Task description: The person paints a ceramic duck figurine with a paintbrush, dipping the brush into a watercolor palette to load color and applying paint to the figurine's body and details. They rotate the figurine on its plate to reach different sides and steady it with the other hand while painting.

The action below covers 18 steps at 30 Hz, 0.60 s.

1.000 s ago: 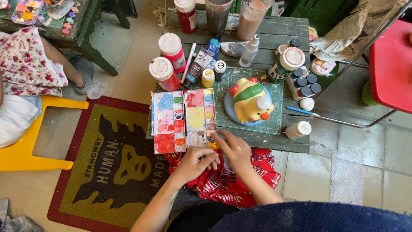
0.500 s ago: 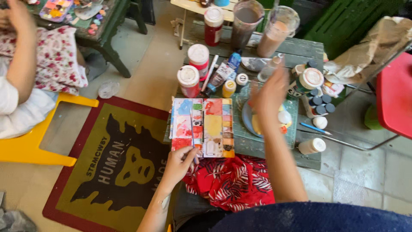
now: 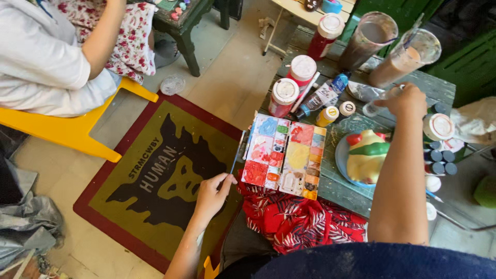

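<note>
Paint jars (image 3: 292, 85) and palette (image 3: 284, 155) crowd the table; the mat (image 3: 150, 181) lies open.

Soft even daylight, slight blur

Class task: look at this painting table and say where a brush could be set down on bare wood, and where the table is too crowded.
Bare wood shows on the table between the paint palette and the blue plate, near the front edge. The back is crowded: red paint bottles, tubes and two cups of murky water. The right hand reaches there; small pots fill the right side.

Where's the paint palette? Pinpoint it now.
In the head view, the paint palette lies at the table's near edge, centre frame, between the left hand and the painted figurine.
</note>
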Available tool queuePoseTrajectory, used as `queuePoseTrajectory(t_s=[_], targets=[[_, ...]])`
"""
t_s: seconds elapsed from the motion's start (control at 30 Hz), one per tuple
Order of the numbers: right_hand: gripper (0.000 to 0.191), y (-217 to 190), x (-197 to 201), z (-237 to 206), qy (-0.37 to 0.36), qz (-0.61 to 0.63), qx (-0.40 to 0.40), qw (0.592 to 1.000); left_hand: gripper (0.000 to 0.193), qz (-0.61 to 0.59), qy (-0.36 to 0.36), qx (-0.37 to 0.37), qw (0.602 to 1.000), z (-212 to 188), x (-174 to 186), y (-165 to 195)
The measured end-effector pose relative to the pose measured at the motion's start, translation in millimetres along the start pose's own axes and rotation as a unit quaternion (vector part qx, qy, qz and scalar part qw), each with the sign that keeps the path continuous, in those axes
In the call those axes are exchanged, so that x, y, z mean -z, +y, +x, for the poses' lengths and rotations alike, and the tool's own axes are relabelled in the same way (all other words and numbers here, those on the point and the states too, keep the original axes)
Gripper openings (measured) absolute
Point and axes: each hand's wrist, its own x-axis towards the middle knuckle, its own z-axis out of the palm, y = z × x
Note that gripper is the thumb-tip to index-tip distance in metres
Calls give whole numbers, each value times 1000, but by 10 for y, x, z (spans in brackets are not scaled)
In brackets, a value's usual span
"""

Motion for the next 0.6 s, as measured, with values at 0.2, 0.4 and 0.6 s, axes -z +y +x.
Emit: queuePoseTrajectory(t_s=[0.2, 0.4, 0.6], targets=[[86, 64, -27, 74, 19, -40, 23, 999, 24, -1, 13, -62, 998, 137, -96, 48], [75, 209, 213, -36, 176, 83, 156, 968, 27, 59, 18, -77, 995, 261, -131, 68], [48, 67, -93, -705, 145, 517, 265, 801, 26, 93, 34, -74, 992, 372, -206, 47]])
